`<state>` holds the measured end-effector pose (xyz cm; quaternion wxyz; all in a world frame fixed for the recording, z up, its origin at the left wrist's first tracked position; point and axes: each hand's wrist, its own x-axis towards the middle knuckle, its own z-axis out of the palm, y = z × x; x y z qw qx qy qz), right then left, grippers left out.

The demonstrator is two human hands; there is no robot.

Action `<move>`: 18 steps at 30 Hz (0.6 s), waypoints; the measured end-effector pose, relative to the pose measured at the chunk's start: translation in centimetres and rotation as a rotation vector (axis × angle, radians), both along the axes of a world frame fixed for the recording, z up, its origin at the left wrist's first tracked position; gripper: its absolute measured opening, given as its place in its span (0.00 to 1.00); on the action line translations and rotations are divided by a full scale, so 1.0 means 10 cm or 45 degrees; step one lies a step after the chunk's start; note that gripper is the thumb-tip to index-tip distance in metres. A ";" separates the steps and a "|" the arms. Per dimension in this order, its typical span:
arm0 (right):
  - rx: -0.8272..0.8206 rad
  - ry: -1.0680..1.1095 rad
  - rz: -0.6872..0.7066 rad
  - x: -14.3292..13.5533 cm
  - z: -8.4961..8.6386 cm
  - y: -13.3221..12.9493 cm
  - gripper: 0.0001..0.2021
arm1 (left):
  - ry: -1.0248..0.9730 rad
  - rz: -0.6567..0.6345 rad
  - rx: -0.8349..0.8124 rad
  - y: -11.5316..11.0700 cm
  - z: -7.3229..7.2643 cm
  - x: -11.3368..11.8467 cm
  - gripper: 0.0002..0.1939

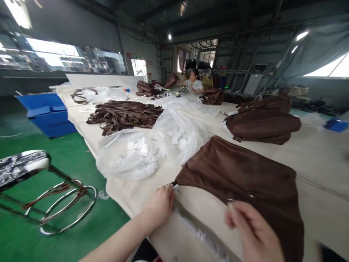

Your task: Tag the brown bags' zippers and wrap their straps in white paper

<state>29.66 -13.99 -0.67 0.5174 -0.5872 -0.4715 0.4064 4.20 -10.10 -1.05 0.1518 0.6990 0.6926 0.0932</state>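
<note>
Over the table (324, 160), the left hand (161, 203) curls at a brown bag (237, 167).

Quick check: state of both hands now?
Left hand: closed, holding the brown bag's corner.
Right hand: fingers curled in; blurred, can't tell what it holds.

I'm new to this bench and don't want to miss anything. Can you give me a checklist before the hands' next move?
1. Brown bag supported by the table: ok, laid out on it.
2. Left hand at the bag's near-left corner: ok, fingers closed there.
3. Right hand gripping securely: cannot tell, it is blurred beside the bag's curved edge.
4. Plastic bags not touching the brown bag: cannot tell, edges meet in this view.
5. Brown straps apart from the bag: ok, piled farther back.
</note>
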 end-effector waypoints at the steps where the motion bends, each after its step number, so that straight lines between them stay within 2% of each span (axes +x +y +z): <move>1: -0.038 0.122 0.159 -0.28 0.04 0.16 0.17 | 0.008 0.005 -0.010 -0.01 0.01 0.00 0.11; 3: -0.158 0.398 0.441 -0.81 0.06 0.45 0.18 | 0.007 -0.014 -0.029 0.00 0.01 -0.01 0.11; 6: -0.383 0.675 0.613 -1.29 -0.05 0.71 0.19 | -0.016 -0.088 -0.019 0.01 0.00 -0.03 0.10; 8: -0.482 0.730 0.644 -1.37 -0.18 0.78 0.20 | -0.018 -0.136 -0.009 0.02 -0.01 -0.04 0.11; 11: -0.564 0.716 0.658 -1.31 -0.33 0.78 0.20 | -0.013 -0.174 -0.006 0.02 0.00 -0.03 0.12; 15: -0.595 0.643 0.685 -1.29 -0.41 0.77 0.19 | -0.084 -0.136 0.007 -0.01 0.05 -0.04 0.11; 18: -0.582 0.562 0.643 -1.34 -0.42 0.76 0.18 | -0.176 -0.118 -0.006 -0.01 0.10 -0.04 0.12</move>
